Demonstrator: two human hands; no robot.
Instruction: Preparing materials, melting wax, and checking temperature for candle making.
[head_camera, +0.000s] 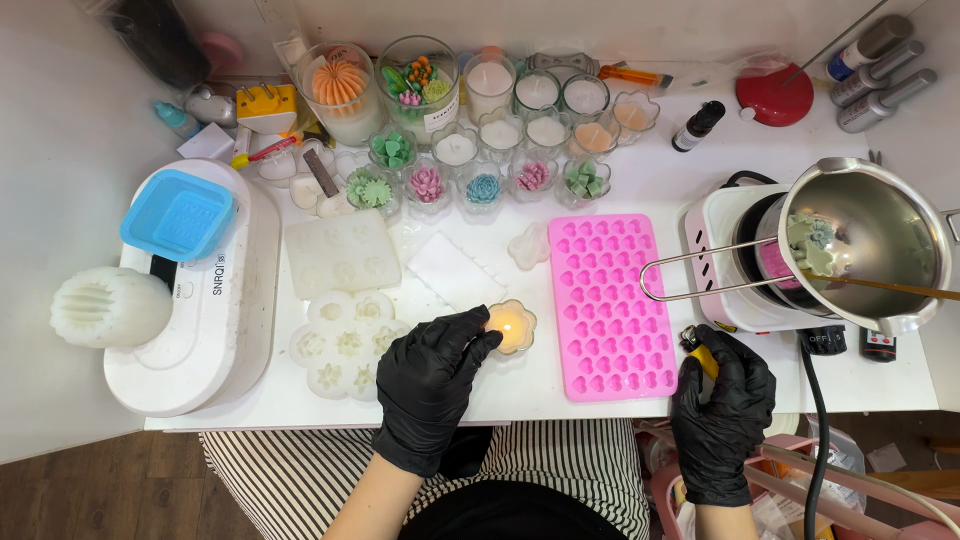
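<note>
The left hand (430, 385), in a black glove, has its grip closed around a small glass candle holder (512, 326) with a scalloped, flower-like rim. The holder stands on the white bench (660, 175), near its front edge, between the white flower molds (342, 345) and the pink heart mold (610, 305). A small flame burns inside it, and the wax around the wick looks liquid.

Such a holder is probably light, but the glass is smooth, fragile and can be warm near the flame. The safe place to hold it is low on the side wall, with fingers on opposite sides and away from the top opening. It should stay level, because soft wax can spill.

The right hand (722, 400) is closed on a small yellow object (706, 358) at the bench edge. It may be a lighter, but the glove covers most of it, so I cannot tell for sure.

Behind it, a metal pot (868, 245) with a long wire handle sits on a small hot plate (740, 255).
</note>
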